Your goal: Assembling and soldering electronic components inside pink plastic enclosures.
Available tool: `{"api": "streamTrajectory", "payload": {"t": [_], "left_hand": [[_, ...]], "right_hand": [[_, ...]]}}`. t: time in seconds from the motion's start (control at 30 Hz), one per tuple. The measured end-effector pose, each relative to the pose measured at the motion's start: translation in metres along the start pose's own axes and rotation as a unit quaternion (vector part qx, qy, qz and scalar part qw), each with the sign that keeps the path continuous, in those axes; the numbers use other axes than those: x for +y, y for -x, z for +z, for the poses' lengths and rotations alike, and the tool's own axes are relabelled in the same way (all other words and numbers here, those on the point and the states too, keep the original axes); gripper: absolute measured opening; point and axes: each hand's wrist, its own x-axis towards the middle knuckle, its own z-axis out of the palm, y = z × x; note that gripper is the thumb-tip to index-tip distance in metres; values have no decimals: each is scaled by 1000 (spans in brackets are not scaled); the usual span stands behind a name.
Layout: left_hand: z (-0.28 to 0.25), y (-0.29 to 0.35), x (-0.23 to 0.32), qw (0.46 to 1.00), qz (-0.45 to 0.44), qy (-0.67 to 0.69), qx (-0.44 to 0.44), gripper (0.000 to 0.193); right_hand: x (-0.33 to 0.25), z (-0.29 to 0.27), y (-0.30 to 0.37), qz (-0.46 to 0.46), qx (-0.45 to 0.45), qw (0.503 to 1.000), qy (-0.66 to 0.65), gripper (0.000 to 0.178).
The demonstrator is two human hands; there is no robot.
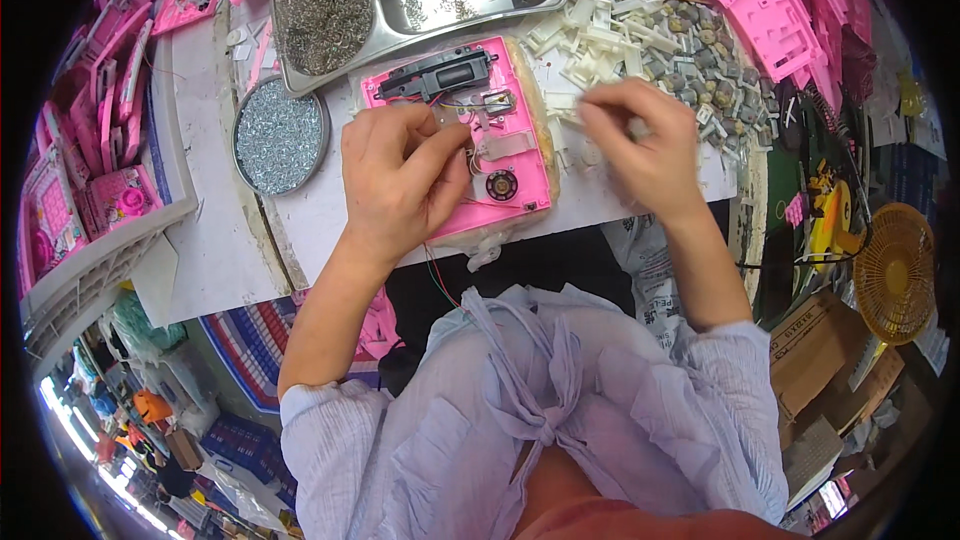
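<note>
A pink plastic toy housing [530, 155] lies on a padded, wrapped block, its inside facing up. Fitted in it are a black plastic mechanism [440, 75], a round black speaker [501, 185], thin wires and a translucent strip [508, 145]. Over the housing's left side bends my left hand [400, 165], its thumb and fingers drawn together among the inner parts; what they pinch is hidden. My right hand [645, 140] is lifted off the housing's right side, beside the loose white plastic parts [600, 40]. Its fingers are curled in and slightly blurred, so anything in them cannot be made out.
Left of the housing stands a round dish of small metal screws [280, 135]. Behind it, a metal tray [400, 25] holds many springs. Grey block-shaped parts [715, 70] are heaped at the back right. Pink housings fill a crate [110, 240] at far left; more pink panels [750, 0] lie far right.
</note>
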Motion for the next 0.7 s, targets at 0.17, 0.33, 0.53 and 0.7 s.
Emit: {"api": "streamTrajectory", "payload": {"t": [0.17, 0.33, 0.53, 0.7], "left_hand": [[2, -13, 1, 999, -15, -26, -19, 24], [5, -14, -4, 999, -17, -26, -18, 23], [8, -11, -5, 1000, -12, -9, -15, 23], [10, -20, -6, 1000, 9, -7, 5, 20]], "right_hand": [[-10, 33, -42, -20, -97, 983, 156, 19], [-19, 38, -52, -28, -136, 964, 226, 27], [-27, 40, -54, -20, -172, 950, 260, 26], [-22, 38, -48, 25, -150, 973, 175, 23]]}}
